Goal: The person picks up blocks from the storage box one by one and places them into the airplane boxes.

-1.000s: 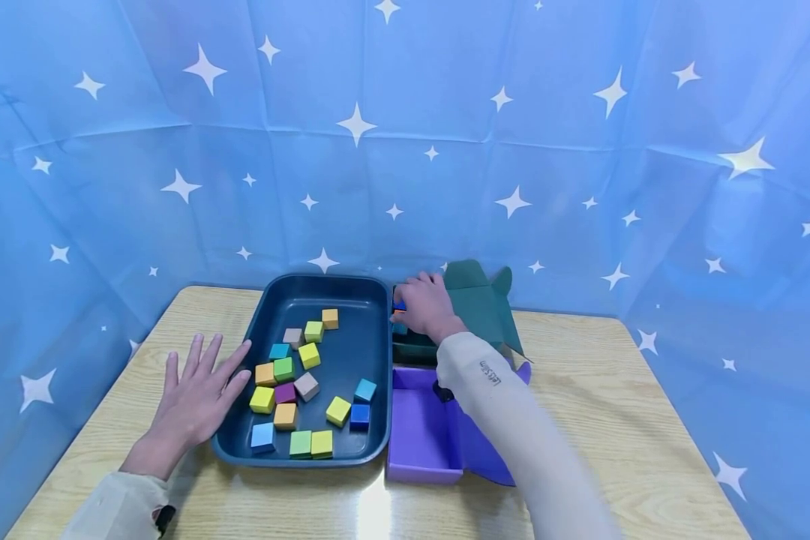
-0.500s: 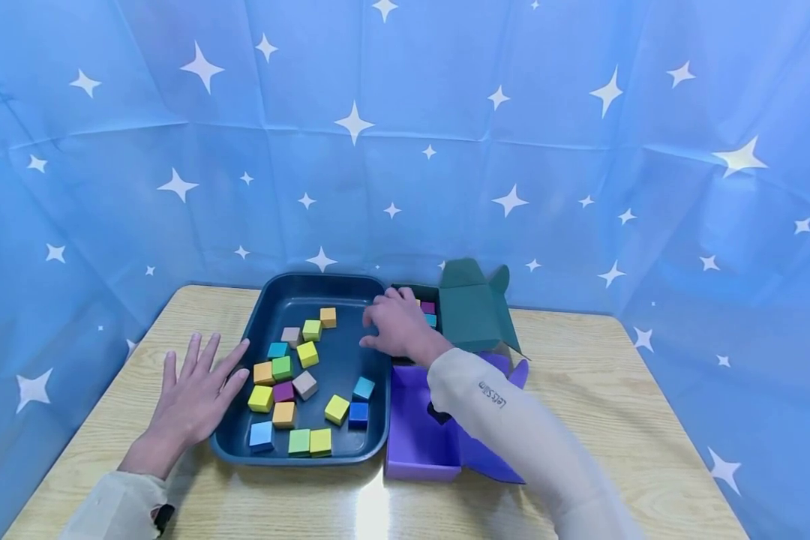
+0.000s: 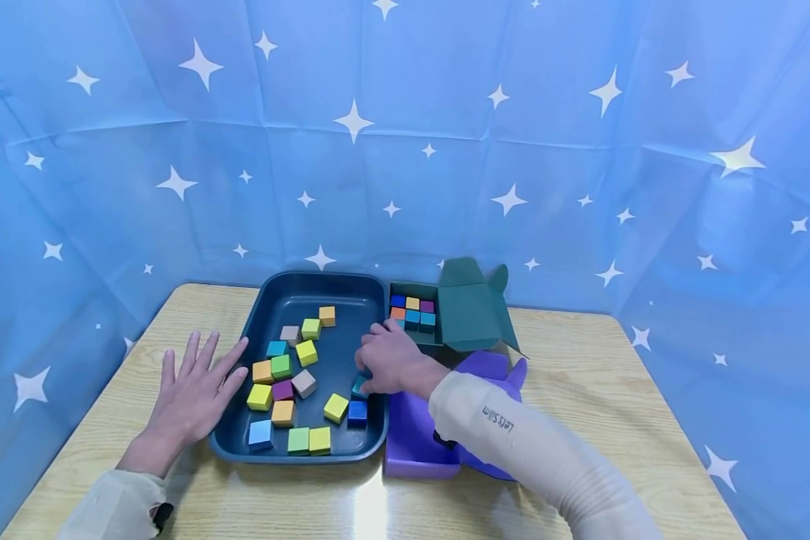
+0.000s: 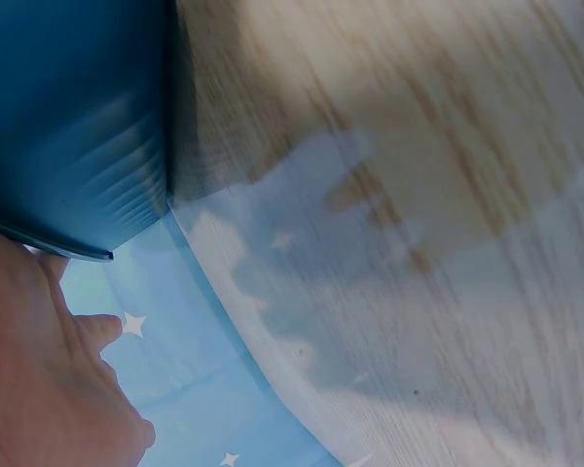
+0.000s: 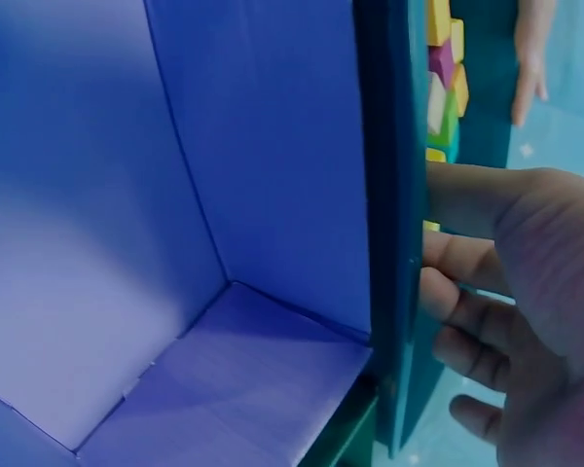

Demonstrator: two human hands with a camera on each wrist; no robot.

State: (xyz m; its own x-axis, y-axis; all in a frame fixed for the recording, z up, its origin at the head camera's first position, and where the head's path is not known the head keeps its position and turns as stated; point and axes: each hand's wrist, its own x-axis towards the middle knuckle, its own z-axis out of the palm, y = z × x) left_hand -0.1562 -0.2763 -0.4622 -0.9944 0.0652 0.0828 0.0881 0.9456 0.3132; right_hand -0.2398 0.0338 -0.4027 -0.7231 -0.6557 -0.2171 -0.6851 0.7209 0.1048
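Observation:
My right hand point(image 3: 394, 360) reaches over the right rim of the dark blue tray point(image 3: 340, 289), thumb and fingers around a teal cube point(image 3: 358, 387). The fingers partly cover that cube; in the right wrist view their tips pass behind the rim, which hides it. A dark blue cube point(image 3: 357, 413) and a yellow cube point(image 3: 335, 408) lie close by. Several more coloured cubes are spread over the tray's left half. At the tray's left side my left hand point(image 3: 192, 397) rests with spread fingers, fingertips by the rim, holding nothing.
Behind my right hand stands an open green box point(image 3: 432, 349) holding several cubes in rows, its lid point(image 3: 472, 311) folded to the right. An open purple box point(image 3: 421, 469) sits in front of it, partly under my right forearm. A blue star-patterned cloth point(image 3: 405, 165) surrounds the wooden table point(image 3: 580, 390).
My right hand has left the green box, uncovering the cubes inside, and moved left and towards me to the teal cube in the tray. My left hand has stayed put.

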